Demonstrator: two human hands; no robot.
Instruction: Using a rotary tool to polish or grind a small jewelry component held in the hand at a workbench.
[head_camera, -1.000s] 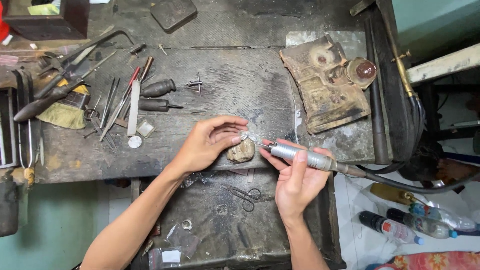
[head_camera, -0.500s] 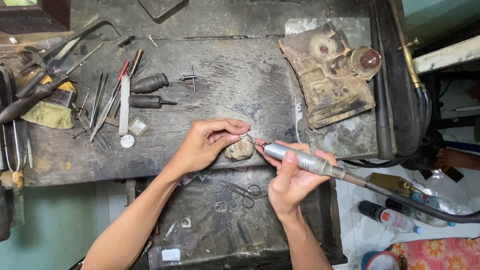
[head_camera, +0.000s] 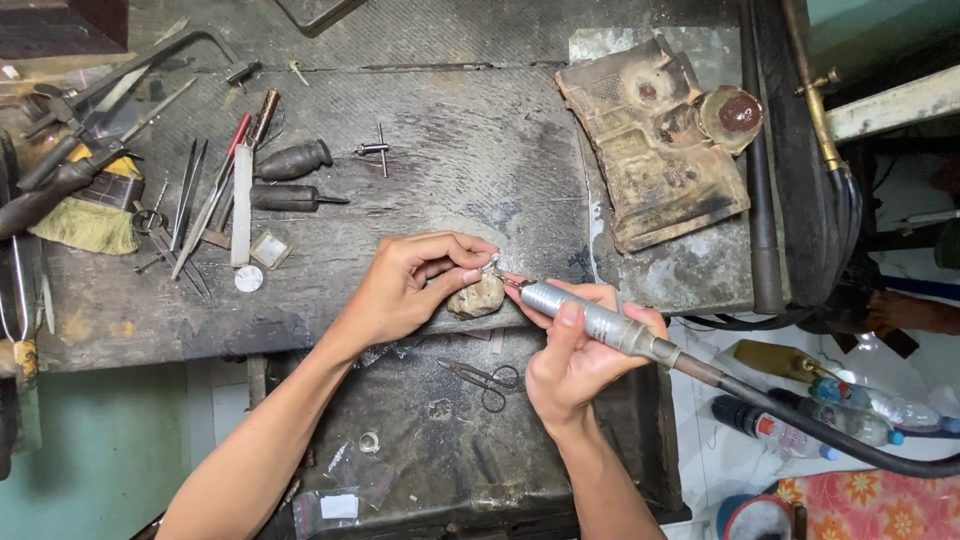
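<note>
Small silvery piece pinched between left hand fingertips, pressed atop lumpy tan block at worn grey desk front edge. Right hand, just right of block, clamped around smooth metal rotary handpiece, tip meeting piece. Black scissors just below block

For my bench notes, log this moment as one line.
left hand: pinches small shiny piece on bench peg | right hand: holds rotary handpiece, tip at piece | scissors in lower tray
</note>
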